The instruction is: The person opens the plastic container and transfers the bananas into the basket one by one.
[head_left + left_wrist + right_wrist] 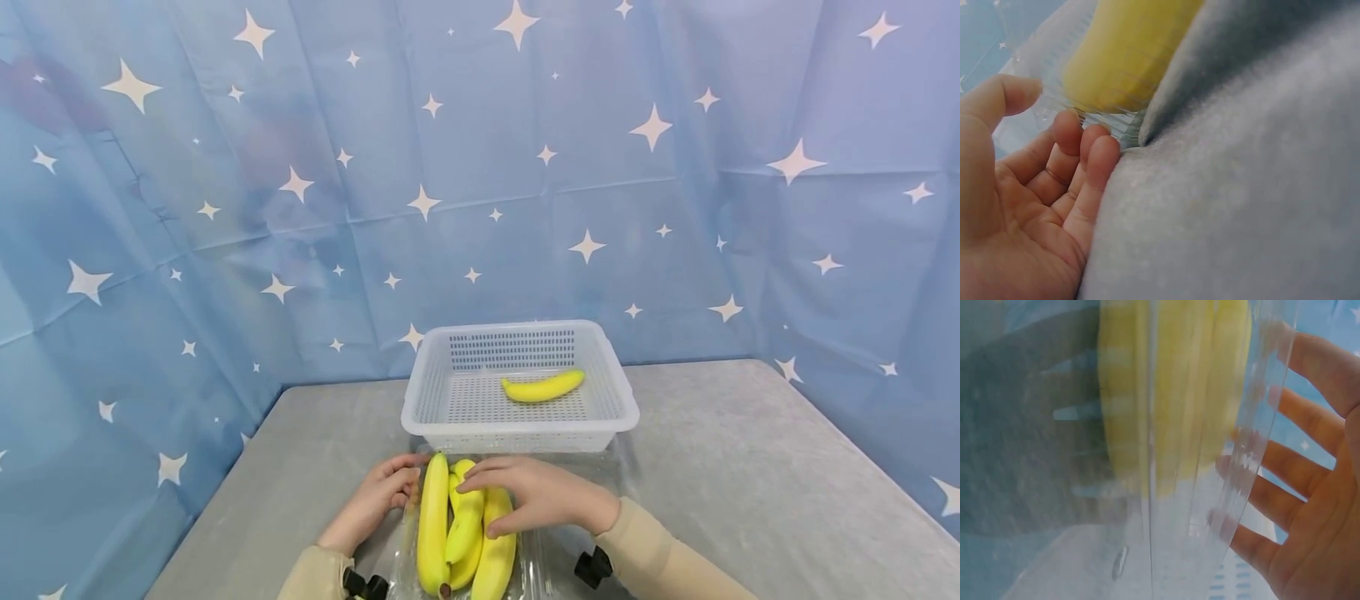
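At the near edge of a grey table (750,467), a person works with both hands on a bunch of bananas (461,525) lying in a clear plastic tray (536,567). The right hand (536,492) lies across the top of the bunch, fingers straight and together, pressing lightly rather than gripping, which seems to steady the fruit. The left hand (378,496) sits at the bunch's left side, fingers relaxed and slightly bent, fingertips touching the ribbed edge of the clear tray beside the outermost banana; it holds nothing. Together the hands bracket the bunch from the side and from above, probably to keep it from sliding.

Just beyond the bunch stands a white plastic basket (420,400) with perforated walls. A single banana (543,387) lies inside it, on the floor toward the right, apart from the bunch.

Behind the table hangs a blue curtain (225,208) printed with white stars. Both sleeves are beige, and a small black camera mount shows at each wrist.

The right wrist view shows the bananas blurred through the clear plastic, with spread fingers (1297,481) behind it.
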Demonstrator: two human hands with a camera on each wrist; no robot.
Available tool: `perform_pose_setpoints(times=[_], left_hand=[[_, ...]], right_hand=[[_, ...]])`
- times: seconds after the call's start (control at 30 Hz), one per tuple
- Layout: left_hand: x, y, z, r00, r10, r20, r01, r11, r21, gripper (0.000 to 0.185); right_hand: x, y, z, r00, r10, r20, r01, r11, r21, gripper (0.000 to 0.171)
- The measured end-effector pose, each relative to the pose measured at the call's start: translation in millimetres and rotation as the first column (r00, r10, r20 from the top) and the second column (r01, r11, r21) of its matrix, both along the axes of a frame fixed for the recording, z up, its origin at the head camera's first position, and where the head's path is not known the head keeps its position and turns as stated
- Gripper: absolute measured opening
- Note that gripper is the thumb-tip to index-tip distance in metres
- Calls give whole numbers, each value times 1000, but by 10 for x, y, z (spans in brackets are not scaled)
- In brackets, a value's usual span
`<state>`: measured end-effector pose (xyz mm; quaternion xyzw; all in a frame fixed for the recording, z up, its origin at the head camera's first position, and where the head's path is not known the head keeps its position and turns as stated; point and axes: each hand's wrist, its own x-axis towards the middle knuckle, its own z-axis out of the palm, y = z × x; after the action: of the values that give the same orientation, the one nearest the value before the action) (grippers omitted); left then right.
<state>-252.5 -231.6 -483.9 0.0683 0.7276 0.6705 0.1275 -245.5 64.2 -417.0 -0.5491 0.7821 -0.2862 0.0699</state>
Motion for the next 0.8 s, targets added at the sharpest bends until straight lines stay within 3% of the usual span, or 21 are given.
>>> perform_pose_setpoints(times=[0.4, 0.8], left_hand=[[5, 7, 14, 1000, 7, -5, -7, 1000, -1, 49], [0, -7, -22, 1000, 10, -4, -11, 999, -32, 47]], right_hand=[[-43, 26, -13, 999, -37, -29, 37, 999, 15, 49], [-36, -6, -68, 994, 0, -111, -4, 999, -33, 49]])
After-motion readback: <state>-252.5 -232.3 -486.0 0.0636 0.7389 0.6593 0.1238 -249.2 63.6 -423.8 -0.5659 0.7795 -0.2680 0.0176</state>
